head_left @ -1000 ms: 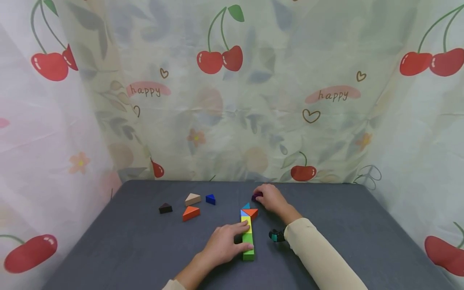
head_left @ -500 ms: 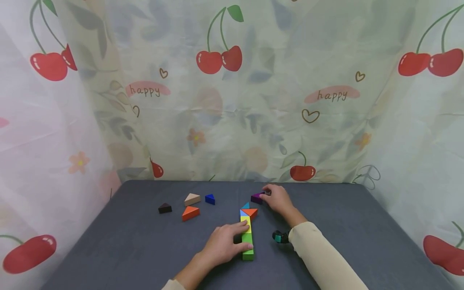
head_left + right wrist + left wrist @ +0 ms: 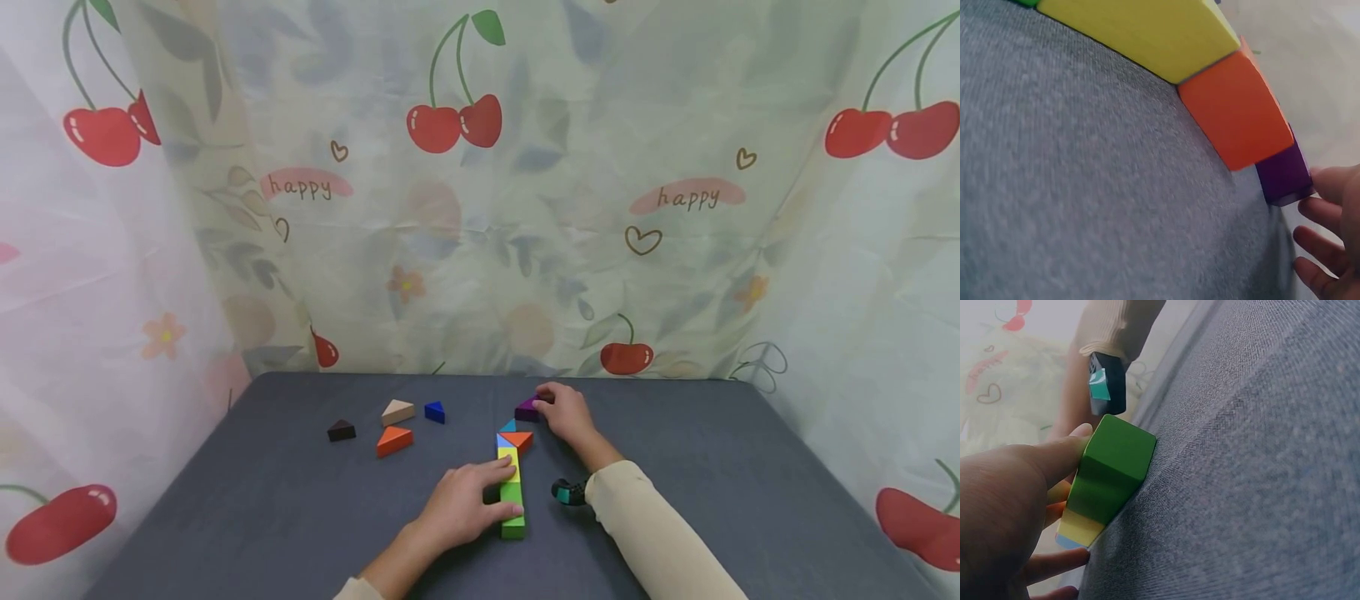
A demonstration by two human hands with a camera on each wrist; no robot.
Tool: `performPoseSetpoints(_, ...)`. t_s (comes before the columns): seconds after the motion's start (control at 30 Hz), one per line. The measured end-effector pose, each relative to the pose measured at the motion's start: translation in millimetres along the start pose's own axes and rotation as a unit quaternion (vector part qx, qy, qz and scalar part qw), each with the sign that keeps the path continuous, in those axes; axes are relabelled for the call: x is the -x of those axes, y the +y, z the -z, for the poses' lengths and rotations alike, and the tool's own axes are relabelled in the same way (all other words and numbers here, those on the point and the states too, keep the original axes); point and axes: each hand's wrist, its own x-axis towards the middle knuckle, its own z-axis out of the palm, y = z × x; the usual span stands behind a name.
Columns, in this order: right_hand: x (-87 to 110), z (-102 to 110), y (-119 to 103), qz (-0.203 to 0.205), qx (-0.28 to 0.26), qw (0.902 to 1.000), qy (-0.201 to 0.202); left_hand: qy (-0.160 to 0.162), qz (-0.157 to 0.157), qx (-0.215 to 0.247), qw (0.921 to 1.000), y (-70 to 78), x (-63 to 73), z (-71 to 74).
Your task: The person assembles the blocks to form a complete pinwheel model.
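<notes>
My left hand (image 3: pixel 467 504) rests along a row of blocks, thumb on the green block (image 3: pixel 513 500) and a finger on the yellow block (image 3: pixel 508 463). In the left wrist view the green block's end (image 3: pixel 1121 447) faces me. Beyond the yellow block lie a light blue triangular block (image 3: pixel 502 441), an orange triangular block (image 3: pixel 519 440) and a teal triangular block (image 3: pixel 509 426). Behind them my right hand (image 3: pixel 567 414) pinches the right end of a purple triangular block (image 3: pixel 527 410). In the right wrist view this purple block (image 3: pixel 1284 175) shows just past the orange one.
Left of the row lie a black triangular block (image 3: pixel 341 430), a natural wood one (image 3: pixel 397 412), another orange one (image 3: pixel 394 442) and a dark blue one (image 3: pixel 435 412). A grey cloth (image 3: pixel 262 500) covers the table. Printed curtains (image 3: pixel 480 250) stand around its back and sides.
My right hand first shifted right, uncovering more of the purple block, then came back slightly left along with the block. My left hand has stayed on the row.
</notes>
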Motion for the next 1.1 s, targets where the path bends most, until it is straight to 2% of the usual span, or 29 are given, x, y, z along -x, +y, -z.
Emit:
performPoseSetpoints(0.4, -2.1, -8, -12, 0.011, 0.000, 0.9995, -0.028, -0.001, -0.004, 0.003, 1.0000, 0.2, 0.8, 0.1)
performPoseSetpoints(0.93, -0.8, -16, -21, 0.024, -0.007, 0.9990, -0.037, 0.002, -0.008, 0.004, 1.0000, -0.8, 0.3, 0.0)
performPoseSetpoints(1.1, 0.5, -17, -22, 0.039, -0.008, 0.9982, -0.045, 0.005, -0.012, 0.001, 0.9999, -1.1, 0.0, 0.1)
